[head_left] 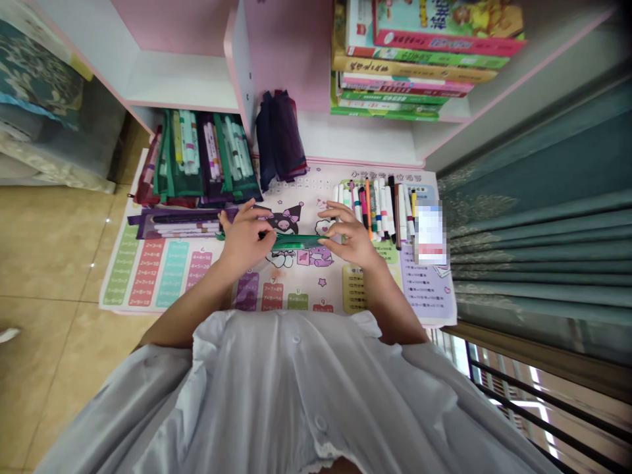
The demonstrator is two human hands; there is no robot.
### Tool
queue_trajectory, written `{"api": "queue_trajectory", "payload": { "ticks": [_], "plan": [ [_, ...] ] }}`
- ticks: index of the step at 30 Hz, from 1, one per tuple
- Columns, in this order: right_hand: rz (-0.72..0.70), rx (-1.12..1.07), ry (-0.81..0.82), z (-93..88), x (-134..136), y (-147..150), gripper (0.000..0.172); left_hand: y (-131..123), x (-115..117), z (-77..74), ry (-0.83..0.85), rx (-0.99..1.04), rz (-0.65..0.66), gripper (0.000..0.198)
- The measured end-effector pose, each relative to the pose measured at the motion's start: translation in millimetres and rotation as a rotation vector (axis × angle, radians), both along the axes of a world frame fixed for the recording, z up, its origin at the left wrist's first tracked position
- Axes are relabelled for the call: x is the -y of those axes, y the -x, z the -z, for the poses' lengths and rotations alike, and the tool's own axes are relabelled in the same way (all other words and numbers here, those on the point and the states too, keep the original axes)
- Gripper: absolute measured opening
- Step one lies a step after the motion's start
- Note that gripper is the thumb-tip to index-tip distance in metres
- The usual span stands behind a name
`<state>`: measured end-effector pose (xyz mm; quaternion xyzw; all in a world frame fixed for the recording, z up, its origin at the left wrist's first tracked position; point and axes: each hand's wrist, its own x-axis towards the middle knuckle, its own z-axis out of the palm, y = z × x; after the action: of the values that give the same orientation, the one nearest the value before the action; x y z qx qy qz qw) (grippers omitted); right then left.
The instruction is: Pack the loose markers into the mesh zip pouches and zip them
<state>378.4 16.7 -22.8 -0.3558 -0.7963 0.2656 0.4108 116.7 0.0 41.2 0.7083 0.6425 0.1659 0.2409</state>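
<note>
Between my two hands a green mesh pencil pouch point(296, 242) is held level above the printed desk mat, with something light green showing through its side. My left hand point(248, 238) pinches the pouch's left part between thumb and fingertips. At the other end, the thumb and a finger of my right hand point(349, 236) close on the edge, the remaining fingers raised. A row of loose markers point(378, 209) lies just beyond my right hand. Beside my left hand rests a purple mesh pouch point(185, 224) with pens in it.
Filled mesh pouches point(187, 155) are piled at the back left. Folded dark pouches point(280, 138) lean by the shelf divider. Stacked books point(395, 79) fill part of the shelf point(316, 135). A blurred-out rectangle point(430, 232) is at the desk mat's point(424, 303) right, near a curtain point(533, 224).
</note>
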Motion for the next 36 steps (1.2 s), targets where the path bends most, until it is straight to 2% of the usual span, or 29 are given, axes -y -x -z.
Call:
{"api": "queue_trajectory", "payload": {
  "ticks": [23,36],
  "plan": [
    [-0.035,-0.014,-0.028,1.3,0,-1,0.021,13,5,1.6,-0.055,-0.026,-0.021,0.019],
    [-0.019,0.005,0.034,-2.4,0,0,0.023,17,7,0.7,-0.056,-0.019,-0.044,0.019]
  ]
}}
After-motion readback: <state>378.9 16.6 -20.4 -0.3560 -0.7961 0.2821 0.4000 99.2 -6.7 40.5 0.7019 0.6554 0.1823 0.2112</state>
